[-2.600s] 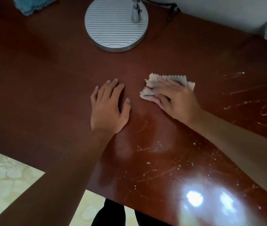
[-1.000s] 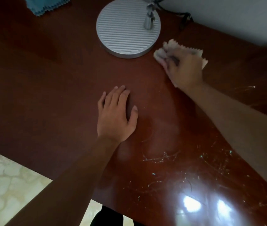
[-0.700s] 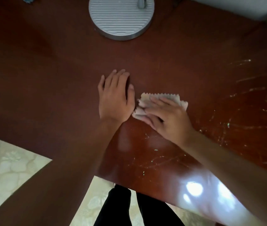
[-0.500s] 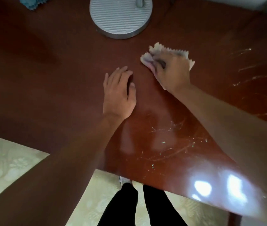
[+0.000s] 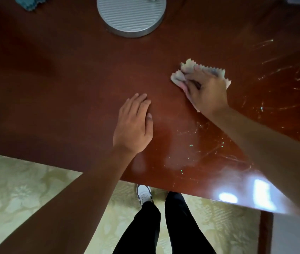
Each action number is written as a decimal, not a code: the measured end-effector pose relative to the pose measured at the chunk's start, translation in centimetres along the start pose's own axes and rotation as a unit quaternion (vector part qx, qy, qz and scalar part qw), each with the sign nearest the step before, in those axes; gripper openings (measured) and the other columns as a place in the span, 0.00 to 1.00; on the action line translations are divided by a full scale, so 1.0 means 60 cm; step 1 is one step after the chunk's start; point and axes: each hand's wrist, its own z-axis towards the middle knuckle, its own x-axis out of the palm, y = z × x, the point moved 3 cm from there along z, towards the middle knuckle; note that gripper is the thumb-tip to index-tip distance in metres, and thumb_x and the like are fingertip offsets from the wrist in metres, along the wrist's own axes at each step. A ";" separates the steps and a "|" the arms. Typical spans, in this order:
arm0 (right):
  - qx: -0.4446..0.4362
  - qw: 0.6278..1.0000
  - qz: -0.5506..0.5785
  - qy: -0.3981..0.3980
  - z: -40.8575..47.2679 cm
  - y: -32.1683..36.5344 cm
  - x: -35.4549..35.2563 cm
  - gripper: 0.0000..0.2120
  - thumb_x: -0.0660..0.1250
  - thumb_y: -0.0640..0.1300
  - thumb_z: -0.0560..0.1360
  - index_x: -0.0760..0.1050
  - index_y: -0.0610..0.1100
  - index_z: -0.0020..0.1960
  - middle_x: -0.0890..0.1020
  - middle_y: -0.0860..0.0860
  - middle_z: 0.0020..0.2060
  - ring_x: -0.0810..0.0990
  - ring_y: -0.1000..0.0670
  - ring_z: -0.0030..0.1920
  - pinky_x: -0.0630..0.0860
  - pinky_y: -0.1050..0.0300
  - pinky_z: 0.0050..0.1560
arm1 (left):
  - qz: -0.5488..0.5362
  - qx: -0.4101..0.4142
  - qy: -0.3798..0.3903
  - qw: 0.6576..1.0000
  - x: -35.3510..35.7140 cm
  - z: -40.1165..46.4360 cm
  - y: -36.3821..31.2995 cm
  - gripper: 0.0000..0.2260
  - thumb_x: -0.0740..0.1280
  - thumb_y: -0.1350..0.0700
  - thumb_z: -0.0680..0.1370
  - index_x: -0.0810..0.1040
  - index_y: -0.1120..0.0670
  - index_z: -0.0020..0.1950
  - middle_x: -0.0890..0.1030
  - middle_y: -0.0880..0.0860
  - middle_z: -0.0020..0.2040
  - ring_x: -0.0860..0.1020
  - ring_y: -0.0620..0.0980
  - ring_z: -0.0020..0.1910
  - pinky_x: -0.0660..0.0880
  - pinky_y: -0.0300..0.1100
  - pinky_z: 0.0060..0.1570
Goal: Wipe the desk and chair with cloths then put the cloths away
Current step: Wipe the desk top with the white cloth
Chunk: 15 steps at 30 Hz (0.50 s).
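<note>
A dark red-brown wooden desk [image 5: 57, 92] fills the upper part of the head view. My right hand [image 5: 207, 90] grips a crumpled pale cloth [image 5: 181, 75] with a zigzag edge and presses it on the desk top, right of centre. My left hand [image 5: 133, 123] lies flat on the desk, fingers straight and together, a little left of and nearer than the cloth. A second, teal cloth [image 5: 30, 3] lies at the far left edge of the desk, partly cut off by the frame. No chair is in sight.
A round ribbed silver lamp base [image 5: 131, 15] stands at the back centre. Pale scratch marks [image 5: 283, 74] streak the desk's right side. The desk's near edge [image 5: 191, 191] runs above a light patterned floor, where my dark-trousered legs and one white shoe [image 5: 144, 196] stand.
My right hand has swept the pale cloth back and forth across the desk, out toward the lamp base, in beside my left hand, then out to the right. My left hand has stayed flat.
</note>
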 end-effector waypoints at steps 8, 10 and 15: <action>-0.101 0.994 0.004 0.029 -0.066 0.035 0.011 0.11 0.64 0.47 0.77 0.84 0.46 0.51 0.86 0.49 0.51 0.84 0.44 0.53 0.78 0.48 0.56 | -0.005 -0.003 -0.005 1.000 -0.006 0.002 -0.001 0.17 0.61 0.59 0.79 0.76 0.62 0.66 0.75 0.59 0.69 0.68 0.57 0.73 0.60 0.52 0.75; -0.013 1.000 -0.017 -0.010 -0.006 0.014 0.001 0.14 0.62 0.49 0.76 0.84 0.46 0.50 0.86 0.45 0.42 0.85 0.41 0.42 0.80 0.50 0.46 | -0.004 -0.007 -0.002 1.000 -0.006 0.001 -0.001 0.17 0.61 0.59 0.79 0.76 0.62 0.66 0.74 0.58 0.70 0.68 0.57 0.73 0.59 0.51 0.76; -0.014 1.000 0.004 0.020 -0.076 0.032 0.010 0.07 0.70 0.40 0.76 0.84 0.45 0.51 0.86 0.46 0.49 0.82 0.42 0.57 0.75 0.42 0.63 | -0.001 -0.009 0.004 1.000 -0.008 0.002 -0.001 0.18 0.60 0.57 0.79 0.75 0.62 0.67 0.74 0.58 0.70 0.67 0.57 0.74 0.56 0.49 0.76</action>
